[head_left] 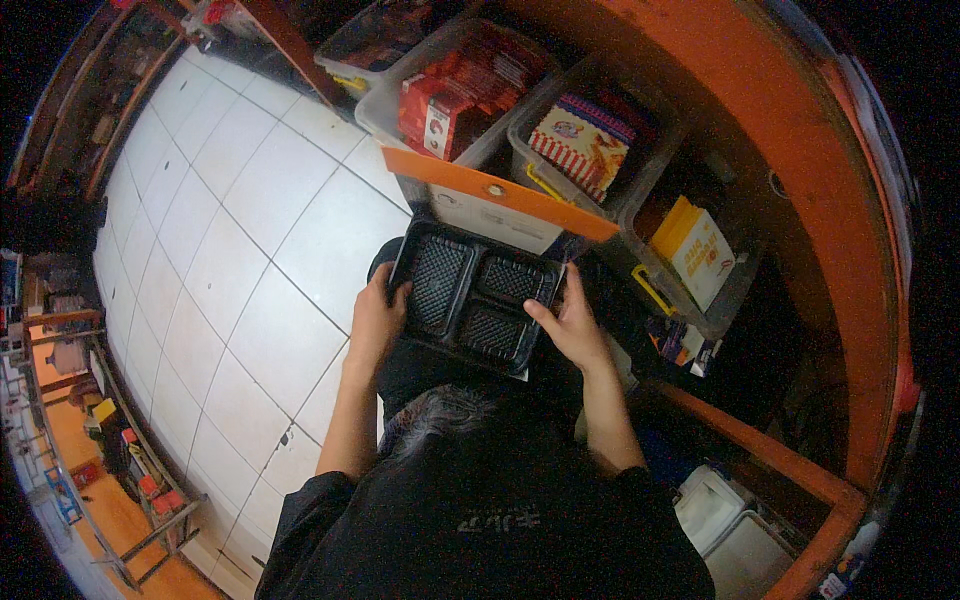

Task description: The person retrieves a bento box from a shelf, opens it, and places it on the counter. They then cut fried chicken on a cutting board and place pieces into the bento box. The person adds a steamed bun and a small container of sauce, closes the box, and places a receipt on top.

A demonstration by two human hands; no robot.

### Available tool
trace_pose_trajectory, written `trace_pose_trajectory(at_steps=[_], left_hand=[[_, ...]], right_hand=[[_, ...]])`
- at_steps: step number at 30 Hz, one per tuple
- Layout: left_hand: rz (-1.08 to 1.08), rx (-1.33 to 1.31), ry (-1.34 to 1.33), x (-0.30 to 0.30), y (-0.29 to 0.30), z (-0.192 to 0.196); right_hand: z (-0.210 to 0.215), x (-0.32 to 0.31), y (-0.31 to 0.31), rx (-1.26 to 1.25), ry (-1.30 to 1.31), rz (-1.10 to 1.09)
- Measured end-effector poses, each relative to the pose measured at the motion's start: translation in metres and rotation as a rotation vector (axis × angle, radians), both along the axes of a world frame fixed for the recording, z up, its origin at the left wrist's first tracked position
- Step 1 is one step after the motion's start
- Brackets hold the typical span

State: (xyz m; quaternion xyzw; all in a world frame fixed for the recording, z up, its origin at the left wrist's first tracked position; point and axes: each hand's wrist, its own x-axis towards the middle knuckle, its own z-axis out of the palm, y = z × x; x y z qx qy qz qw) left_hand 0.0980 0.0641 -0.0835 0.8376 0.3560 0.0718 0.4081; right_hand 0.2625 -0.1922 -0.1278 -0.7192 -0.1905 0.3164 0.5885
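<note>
I have the black three-compartment tray (477,297) held flat between both hands, out in front of my chest and over my lap, just below the orange shelf edge (497,192). My left hand (376,322) pinches the tray's left short end, thumb hooked over the rim and the fingers underneath where I can't see them; my right hand (570,322) has the right end, thumb lying across the rim by the two smaller compartments. So each grip is closed on the tray's rim, narrow, with nothing else in it. The risk I judge greatest is the thin plastic flexing or twisting if one grip squeezes or lifts more than the other, and the tray popping out on the looser side. Straight beyond both grips the tray's far edge sits very near the orange shelf edge and the white-fronted box (490,215) under it; pushing forward or lifting would likely knock the rim there. Above that stand clear bins, one with red cartons (445,105) and one with a striped pack (583,140), which overhang slightly, so upward room is poor. Outboard of the right grip a bin with a yellow box (692,250) and its yellow latch (650,290) crowd in close. Outboard of the left grip lies open white tiled floor (240,260), the freest way to swing. Back toward my body there is room too, above my dark clothing.
</note>
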Motion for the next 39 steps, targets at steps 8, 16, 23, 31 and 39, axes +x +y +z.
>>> trace_pose_trajectory(at_steps=[8, 16, 23, 31, 39], left_hand=[[-0.059, -0.402, -0.187, 0.008, -0.010, 0.034], [-0.157, -0.428, -0.268, 0.007, -0.009, 0.039], [-0.328, -0.419, -0.199, -0.002, 0.001, 0.044], [-0.465, -0.422, -0.165, -0.006, 0.009, 0.060], [-0.330, -0.388, -0.187, 0.000, -0.005, 0.056]], right_hand=[[0.011, 0.013, -0.011, -0.146, -0.103, -0.039], [0.019, 0.015, -0.012, -0.181, -0.170, -0.170], [0.031, 0.015, -0.007, -0.152, -0.306, -0.180], [0.030, 0.018, -0.014, -0.109, -0.284, -0.140], [0.021, 0.022, -0.018, -0.232, -0.280, -0.230]])
